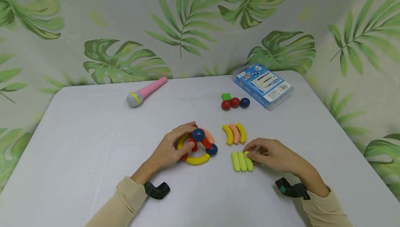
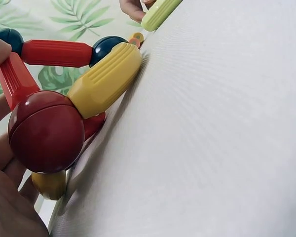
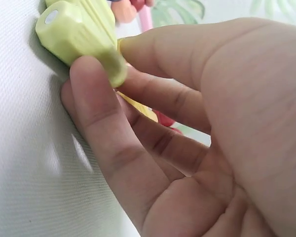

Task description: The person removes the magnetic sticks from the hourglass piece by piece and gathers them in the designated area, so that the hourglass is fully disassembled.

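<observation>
My left hand point(image 1: 170, 147) grips a magnetic ball-and-stick model from its left side. Its base joins yellow and pink curved sticks, and red sticks rise to a dark blue ball point(image 1: 198, 135) on top. In the left wrist view a dark red ball point(image 2: 47, 131) connects a yellow curved stick point(image 2: 106, 79) and a red straight stick point(image 2: 17, 81). To the right, my right hand point(image 1: 276, 154) pinches the rightmost light green stick point(image 1: 249, 164) of a row of three. That stick point(image 3: 76, 37) lies between thumb and fingertips in the right wrist view.
Three curved sticks point(image 1: 235, 135), yellow and pink, lie behind the green ones. Farther back are two red balls point(image 1: 235, 102), a blue ball point(image 1: 245, 102) and a green block point(image 1: 226, 96). A blue-labelled plastic box point(image 1: 264, 84) lies back right, a pink toy microphone point(image 1: 150, 89) back left.
</observation>
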The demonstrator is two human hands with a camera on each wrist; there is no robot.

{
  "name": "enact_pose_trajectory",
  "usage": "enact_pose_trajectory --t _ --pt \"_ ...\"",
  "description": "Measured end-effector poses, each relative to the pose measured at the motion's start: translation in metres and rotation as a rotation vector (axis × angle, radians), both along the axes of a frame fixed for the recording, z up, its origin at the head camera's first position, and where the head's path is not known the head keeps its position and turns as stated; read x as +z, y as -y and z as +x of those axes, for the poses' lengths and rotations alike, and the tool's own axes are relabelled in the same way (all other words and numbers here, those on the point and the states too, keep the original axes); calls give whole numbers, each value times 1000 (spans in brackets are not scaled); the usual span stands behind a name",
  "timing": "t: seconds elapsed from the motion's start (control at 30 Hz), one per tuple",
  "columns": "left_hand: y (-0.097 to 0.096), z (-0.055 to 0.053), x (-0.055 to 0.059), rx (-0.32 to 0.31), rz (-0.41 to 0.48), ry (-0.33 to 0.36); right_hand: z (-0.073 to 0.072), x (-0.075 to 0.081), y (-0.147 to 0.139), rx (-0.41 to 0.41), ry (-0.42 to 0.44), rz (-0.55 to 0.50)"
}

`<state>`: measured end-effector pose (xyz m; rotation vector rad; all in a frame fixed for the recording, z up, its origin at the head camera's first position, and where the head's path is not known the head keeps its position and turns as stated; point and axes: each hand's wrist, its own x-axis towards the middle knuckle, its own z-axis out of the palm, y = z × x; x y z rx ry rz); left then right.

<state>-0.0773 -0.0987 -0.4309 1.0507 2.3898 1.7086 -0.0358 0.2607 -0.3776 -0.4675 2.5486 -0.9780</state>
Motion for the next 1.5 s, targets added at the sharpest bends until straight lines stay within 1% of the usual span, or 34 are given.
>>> enact_pose_trajectory --t 0.23,0.3,0.37,0.47,0.57,0.63,0.7,0.8,0.97,1.03,1.1,1.23,1.33,1.5 --pt "1 -2 1 -20 17 -1 -1 1 -3 40 -41 -3" --pt "0 -2 1 -21 14 0 0 1 -4 39 -71 -2" --pt "0 -2 0 -16 9 5 1 1 -3 33 -121 -20" --pt "2 -1 -1 -9 0 17 0 -1 2 24 -236 -58" --pt "3 -2 -1 -11 9 40 -3 2 12 32 -328 -96" --pt "4 -2 -1 -17 18 52 -6 7 21 46 -362 -111" --pt "5 -3 -1 -21 23 61 -8 12 31 76 -378 -114" --pt "6 -3 0 -18 8 61 -12 23 46 116 -404 -110" --pt "5 -3 0 -16 -20 32 -16 42 79 164 -451 -134" --pt "5 -3 1 -21 -24 13 -16 46 93 190 -474 -154" --pt "5 -3 0 -21 -28 -5 -16 45 105 220 -504 -165" --pt "5 -3 -1 -19 -51 -34 -14 38 120 273 -585 -122" --pt "5 -2 -1 -20 -67 -36 -12 32 123 280 -627 -95" --pt "4 -2 0 -37 -78 -32 -12 25 127 262 -697 -97"
